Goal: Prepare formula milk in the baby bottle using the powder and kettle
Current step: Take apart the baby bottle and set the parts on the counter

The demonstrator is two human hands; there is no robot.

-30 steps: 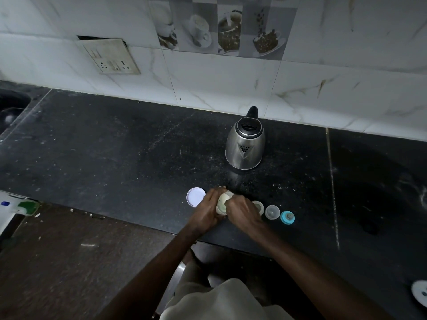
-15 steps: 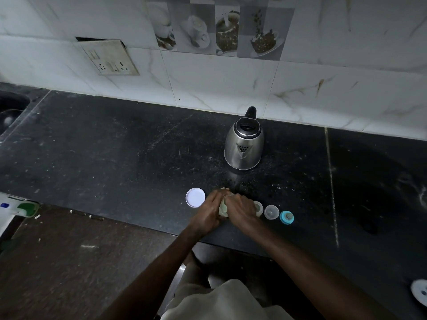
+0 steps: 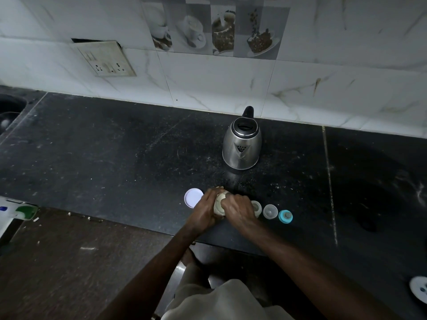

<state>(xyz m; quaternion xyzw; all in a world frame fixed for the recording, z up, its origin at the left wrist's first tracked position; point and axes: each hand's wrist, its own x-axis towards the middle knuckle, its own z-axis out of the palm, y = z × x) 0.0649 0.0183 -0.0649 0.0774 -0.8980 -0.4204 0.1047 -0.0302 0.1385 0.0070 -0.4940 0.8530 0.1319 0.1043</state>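
A pale cream powder container (image 3: 219, 204) stands on the black counter (image 3: 115, 158) near its front edge. My left hand (image 3: 204, 210) grips its left side. My right hand (image 3: 239, 210) curls over its top and right side, hiding the opening. A white round lid (image 3: 193, 197) lies flat just left of my left hand. Right of my right hand sits the baby bottle (image 3: 257, 207), partly hidden, then a clear cap (image 3: 269, 211) and a blue ring with a teat (image 3: 285, 216). A steel kettle (image 3: 241, 146) stands behind, lid open.
A tiled wall with a socket plate (image 3: 106, 60) runs behind the counter. A sink (image 3: 9, 107) is at far left. A white round object (image 3: 419, 288) lies at the counter's right front edge. A white-and-green thing (image 3: 22, 212) sits low at left.
Both hands stay on the powder container; my right hand has closed further over its top, covering more of it. The view has shifted slightly.
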